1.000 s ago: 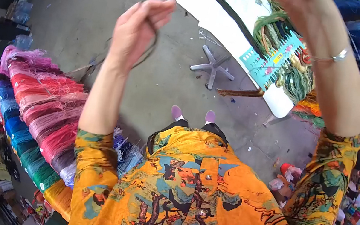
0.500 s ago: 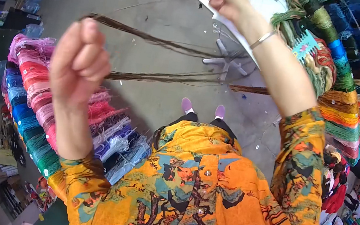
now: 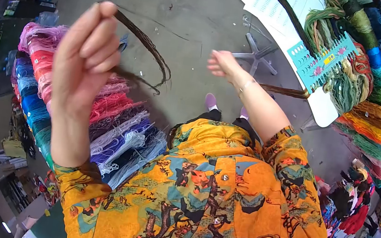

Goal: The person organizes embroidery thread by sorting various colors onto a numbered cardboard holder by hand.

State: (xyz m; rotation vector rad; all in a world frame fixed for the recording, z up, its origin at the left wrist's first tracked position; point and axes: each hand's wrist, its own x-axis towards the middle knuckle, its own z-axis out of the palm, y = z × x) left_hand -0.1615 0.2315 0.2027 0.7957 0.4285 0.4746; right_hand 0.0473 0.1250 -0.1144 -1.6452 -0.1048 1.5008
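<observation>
My left hand [image 3: 87,49], raised at the left, is closed with thumb and fingertips pinching a bundle of dark brown thread [image 3: 145,41]. The bundle hangs in a curve to the right of the hand, its loose ends dangling above the floor. My right hand [image 3: 225,65] is over the floor left of the white table [image 3: 325,107], fingers apart, with nothing visible in it. On that table lies a light blue thread card [image 3: 319,62] with holes, holding green, beige and red skeins. Dark brown strands [image 3: 283,90] run from it behind my right forearm.
Pink, red, blue and purple skeins [image 3: 108,107] hang on a rack at the left. More multicoloured skeins [image 3: 364,110] line the right side. Printed paper [image 3: 285,12] lies on the table. A grey star-shaped base [image 3: 259,55] stands on the floor.
The brown thread stretched out to the right before; now it hangs in a short curve from my left hand. My right hand has come down from beside the table and its fingers have loosened.
</observation>
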